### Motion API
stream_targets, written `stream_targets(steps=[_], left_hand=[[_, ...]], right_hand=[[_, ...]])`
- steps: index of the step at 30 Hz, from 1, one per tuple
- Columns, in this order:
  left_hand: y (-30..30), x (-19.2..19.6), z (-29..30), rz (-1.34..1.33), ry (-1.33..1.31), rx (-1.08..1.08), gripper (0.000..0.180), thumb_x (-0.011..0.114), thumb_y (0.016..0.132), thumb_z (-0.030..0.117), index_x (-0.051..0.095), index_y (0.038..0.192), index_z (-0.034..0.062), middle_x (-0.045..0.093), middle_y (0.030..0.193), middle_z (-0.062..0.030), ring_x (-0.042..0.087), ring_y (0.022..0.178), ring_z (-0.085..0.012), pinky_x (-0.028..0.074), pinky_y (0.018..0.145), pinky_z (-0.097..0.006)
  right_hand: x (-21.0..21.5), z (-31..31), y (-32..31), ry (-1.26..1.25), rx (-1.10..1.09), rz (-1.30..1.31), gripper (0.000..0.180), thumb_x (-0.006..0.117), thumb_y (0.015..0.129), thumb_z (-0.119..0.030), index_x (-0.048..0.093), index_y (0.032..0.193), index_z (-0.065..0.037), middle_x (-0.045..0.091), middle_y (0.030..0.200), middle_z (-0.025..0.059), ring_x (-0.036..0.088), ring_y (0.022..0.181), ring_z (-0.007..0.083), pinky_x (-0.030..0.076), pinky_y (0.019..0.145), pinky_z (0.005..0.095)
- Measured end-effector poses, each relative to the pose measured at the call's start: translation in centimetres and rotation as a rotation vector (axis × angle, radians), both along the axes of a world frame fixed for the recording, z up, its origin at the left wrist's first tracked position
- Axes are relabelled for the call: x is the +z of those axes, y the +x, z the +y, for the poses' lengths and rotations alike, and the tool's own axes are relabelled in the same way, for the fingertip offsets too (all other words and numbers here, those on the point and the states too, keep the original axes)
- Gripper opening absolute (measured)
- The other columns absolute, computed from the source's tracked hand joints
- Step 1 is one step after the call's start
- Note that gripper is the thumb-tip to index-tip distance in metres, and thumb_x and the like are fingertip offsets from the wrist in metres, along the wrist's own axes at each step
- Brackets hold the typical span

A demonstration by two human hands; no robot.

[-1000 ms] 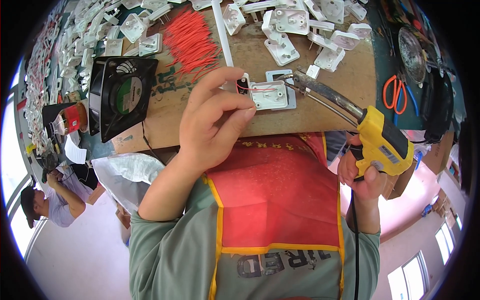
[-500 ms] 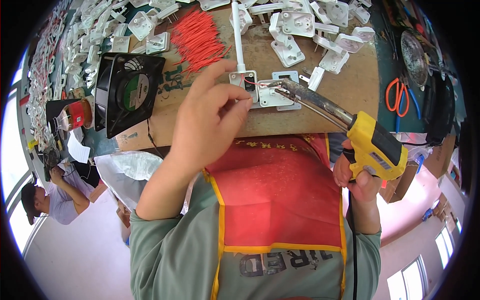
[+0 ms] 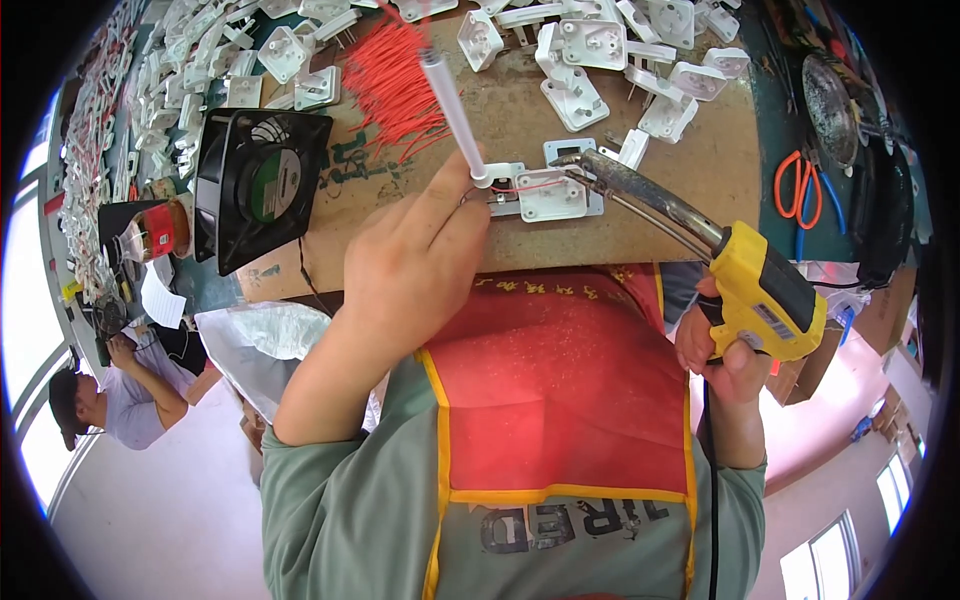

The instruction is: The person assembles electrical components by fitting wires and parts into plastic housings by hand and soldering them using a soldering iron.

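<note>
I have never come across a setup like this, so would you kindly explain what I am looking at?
Gladly. There is no robot: these are a person's own bare hands. Every picture comes from the left of two fisheye cameras on the person's head, looking down, so straight edges bend.

The right hand holds a yellow-and-black tool, apparently a soldering gun, its tip near a small white housing. The left hand has its fingers at the lower end of a tilted white tube; its exact grip is hidden.

On the brown board lie red wires, white plug parts and a black fan.
</note>
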State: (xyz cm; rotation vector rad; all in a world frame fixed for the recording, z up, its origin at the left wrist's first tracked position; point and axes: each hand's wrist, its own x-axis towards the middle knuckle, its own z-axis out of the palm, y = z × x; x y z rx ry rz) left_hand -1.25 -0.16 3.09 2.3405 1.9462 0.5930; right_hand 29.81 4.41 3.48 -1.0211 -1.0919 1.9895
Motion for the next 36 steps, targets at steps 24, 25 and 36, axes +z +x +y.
stream_targets(steps=[24,25,36], left_hand=[[-0.7,1.8,2.0,-0.084,-0.323,0.020,0.004,0.065,0.084,0.009,0.065,0.087,0.0062,0.066,0.100,-0.0100,0.065,0.073,-0.0320,0.053,0.065,-0.042],[-0.9,1.7,2.0,-0.170,-0.326,0.018,0.004,0.062,0.085,0.010,0.063,0.085,0.0055,0.065,0.099,-0.0107,0.065,0.071,-0.0342,0.053,0.063,-0.045],[-0.3,-0.1,0.5,-0.466,-0.225,0.124,0.011,0.072,0.084,0.010,0.070,0.093,0.0048,0.067,0.121,-0.0172,0.067,0.088,-0.0271,0.053,0.073,-0.034]], right_hand=[[-0.2,-0.3,0.5,-0.006,0.019,0.031,0.081,0.077,0.080,-0.054,0.048,0.130,0.003,0.045,0.061,-0.0004,0.043,0.045,0.0103,0.036,0.042,0.0243],[-0.2,-0.3,0.4,-0.007,0.024,0.034,0.081,0.077,0.080,-0.054,0.048,0.130,0.003,0.045,0.061,-0.0004,0.043,0.045,0.0103,0.036,0.042,0.0244],[-1.1,-1.4,0.7,-0.055,0.046,0.039,0.081,0.077,0.080,-0.053,0.048,0.131,0.002,0.047,0.064,0.0004,0.045,0.048,0.0106,0.036,0.043,0.0238]])
